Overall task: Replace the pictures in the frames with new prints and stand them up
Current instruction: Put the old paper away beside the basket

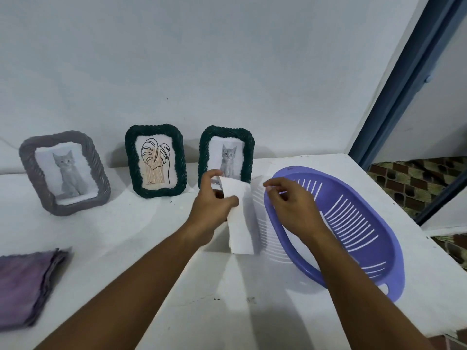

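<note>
Gripping a white print [238,218] at centre frame, the left hand [214,205] pinched its edge; the right hand [290,205] hovered beside it over the purple basket [379,248], fingers loosely curled, empty. Thin, floppy paper: best held by its edges. Three frames [155,161] stood behind.

The prints [238,218] I pinch in my left hand [214,205] are thin matt white paper. The three frames, grey [26,157] and two dark green [130,157] [250,147], look like woven wicker, ridged. The purple basket [394,248] is smooth slotted plastic. The folded purple cloth [22,281] looks soft.
</note>
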The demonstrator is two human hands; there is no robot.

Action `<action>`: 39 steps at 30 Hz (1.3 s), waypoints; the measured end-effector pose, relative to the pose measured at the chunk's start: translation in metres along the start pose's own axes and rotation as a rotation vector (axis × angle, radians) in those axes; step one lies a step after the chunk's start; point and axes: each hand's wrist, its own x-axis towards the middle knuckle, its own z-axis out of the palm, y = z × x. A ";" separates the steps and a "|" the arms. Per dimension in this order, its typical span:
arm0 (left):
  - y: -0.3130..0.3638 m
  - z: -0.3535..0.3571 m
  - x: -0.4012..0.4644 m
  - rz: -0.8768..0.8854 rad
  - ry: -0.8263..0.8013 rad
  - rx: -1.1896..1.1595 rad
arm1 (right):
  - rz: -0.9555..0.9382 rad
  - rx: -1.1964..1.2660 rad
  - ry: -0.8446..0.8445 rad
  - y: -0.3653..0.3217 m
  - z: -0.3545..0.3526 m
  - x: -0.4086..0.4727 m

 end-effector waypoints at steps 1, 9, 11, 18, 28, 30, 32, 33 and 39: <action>0.007 0.000 -0.001 -0.001 -0.009 -0.042 | 0.008 0.047 -0.056 -0.006 0.000 -0.001; 0.049 0.027 -0.015 -0.004 -0.155 -0.321 | 0.066 0.461 -0.262 -0.031 -0.022 -0.018; 0.054 0.031 -0.013 -0.010 -0.180 -0.312 | 0.092 0.463 -0.274 -0.031 -0.031 -0.018; 0.043 0.048 -0.005 0.104 -0.146 -0.079 | 0.240 0.687 -0.085 -0.018 -0.072 -0.012; 0.021 0.106 0.001 0.227 -0.190 0.501 | 0.234 -0.056 -0.006 0.058 -0.087 0.005; 0.013 0.116 0.001 0.223 -0.271 0.757 | 0.233 -0.263 -0.065 0.072 -0.082 0.004; 0.009 0.123 -0.001 0.247 -0.336 0.993 | 0.232 -0.389 -0.156 0.083 -0.076 0.000; 0.008 0.125 -0.003 0.272 -0.371 1.097 | 0.235 -0.420 -0.197 0.087 -0.073 -0.001; 0.003 0.134 -0.010 0.399 -0.452 1.487 | 0.220 -0.558 -0.290 0.092 -0.067 -0.007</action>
